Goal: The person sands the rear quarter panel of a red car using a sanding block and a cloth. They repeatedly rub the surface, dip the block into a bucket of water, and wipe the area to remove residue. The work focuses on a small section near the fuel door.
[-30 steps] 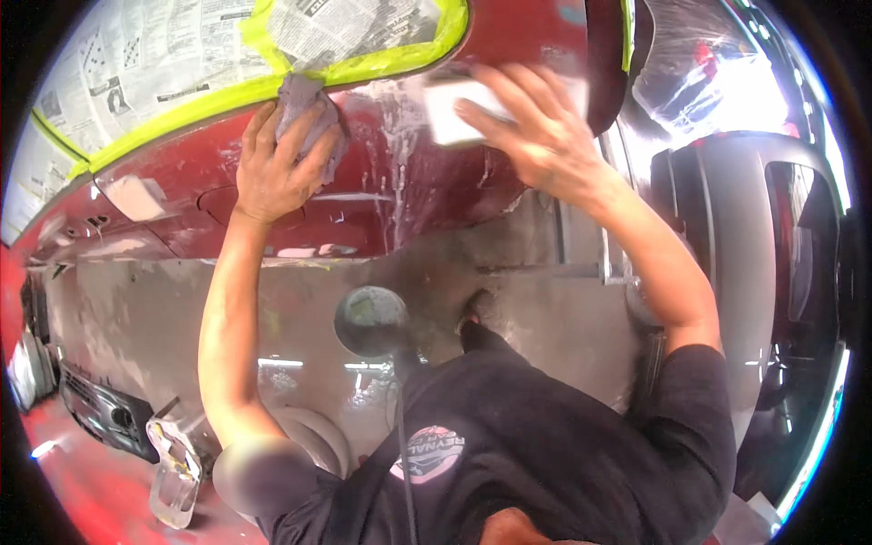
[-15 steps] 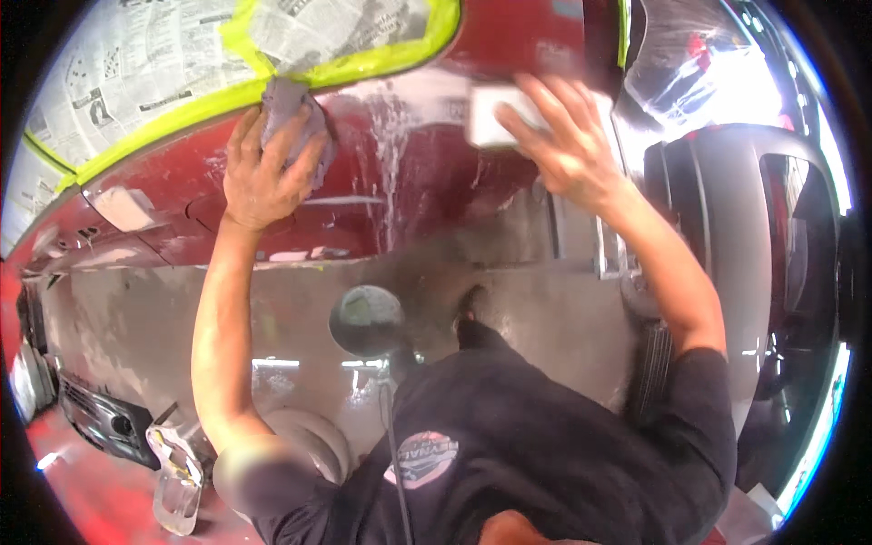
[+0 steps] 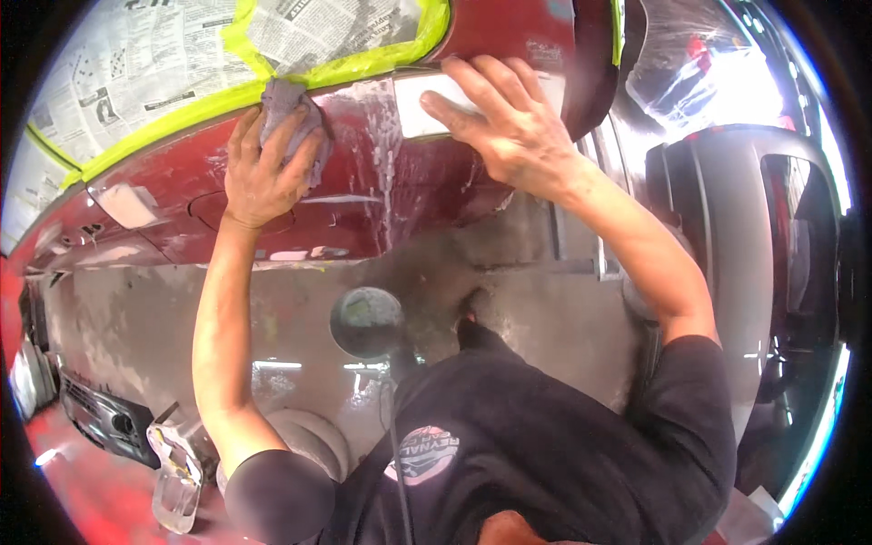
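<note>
A red car body panel (image 3: pixel 341 222) spans the upper middle, with whitish wet streaks running down it. My left hand (image 3: pixel 263 173) presses a crumpled grey-purple cloth (image 3: pixel 289 98) to the panel, just below a yellow-green tape edge (image 3: pixel 182 132); the fingers curl over the cloth. To the right, my right hand (image 3: pixel 513 127) grips a flat white rectangular block (image 3: pixel 420 107) lying against the panel's upper part. Its fingers rest across the block and hide much of it. The block's underside is out of sight.
Newspaper (image 3: pixel 159 68) covers the windows at upper left. A round bucket (image 3: pixel 366 322) stands on the wet grey floor below the panel. A dark bumper (image 3: pixel 727 200) is at the right, and loose car parts (image 3: pixel 104 413) lie at lower left. A cord (image 3: pixel 397 445) hangs beside my shirt.
My right hand has slid the white block leftward along the panel, closer to the whitish streaks. The left hand and cloth have stayed nearly in place.
</note>
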Demonstrator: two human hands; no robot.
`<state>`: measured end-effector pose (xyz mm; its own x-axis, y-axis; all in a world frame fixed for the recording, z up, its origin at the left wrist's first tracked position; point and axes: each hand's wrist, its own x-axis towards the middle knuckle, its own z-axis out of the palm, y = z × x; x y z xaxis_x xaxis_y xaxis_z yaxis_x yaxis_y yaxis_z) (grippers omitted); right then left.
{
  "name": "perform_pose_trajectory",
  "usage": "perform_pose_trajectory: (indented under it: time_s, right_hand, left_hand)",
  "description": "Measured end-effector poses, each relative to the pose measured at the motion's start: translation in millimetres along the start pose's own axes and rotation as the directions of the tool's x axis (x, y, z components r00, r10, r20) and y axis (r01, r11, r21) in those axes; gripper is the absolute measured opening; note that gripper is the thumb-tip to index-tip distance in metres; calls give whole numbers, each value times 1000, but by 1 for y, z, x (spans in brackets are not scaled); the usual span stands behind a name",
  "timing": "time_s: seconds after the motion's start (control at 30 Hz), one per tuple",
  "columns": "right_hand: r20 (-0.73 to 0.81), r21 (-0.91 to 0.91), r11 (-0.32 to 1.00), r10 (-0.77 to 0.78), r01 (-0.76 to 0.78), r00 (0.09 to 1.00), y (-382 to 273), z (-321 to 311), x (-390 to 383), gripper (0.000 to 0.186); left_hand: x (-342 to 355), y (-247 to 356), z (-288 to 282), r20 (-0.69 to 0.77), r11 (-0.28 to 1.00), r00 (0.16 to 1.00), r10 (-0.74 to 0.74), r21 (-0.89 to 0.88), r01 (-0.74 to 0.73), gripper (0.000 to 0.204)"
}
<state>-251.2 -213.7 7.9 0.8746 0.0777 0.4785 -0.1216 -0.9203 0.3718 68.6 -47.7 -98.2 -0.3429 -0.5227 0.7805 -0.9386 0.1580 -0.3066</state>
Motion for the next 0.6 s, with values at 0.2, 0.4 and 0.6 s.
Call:
perform_pose_trajectory:
  time_s: [0.2,0.4,0.6]
  right_hand:
    - [1,-71,997,34,-34,999,18,-6,-40,62]
    - [42,-14,997,-77,78,996,4,-2,11,65]
    - [22,-64,998,-28,29,999,3,1,-1,69]
  left_hand:
    - [5,-4,5,-26,1000,1000,0,2,0,46]
    - [-5,-4,-4,17,1000,1000,15,-5,-15,54]
    - [-1,3,2,-3,1000,1000,-9,-23,9,53]
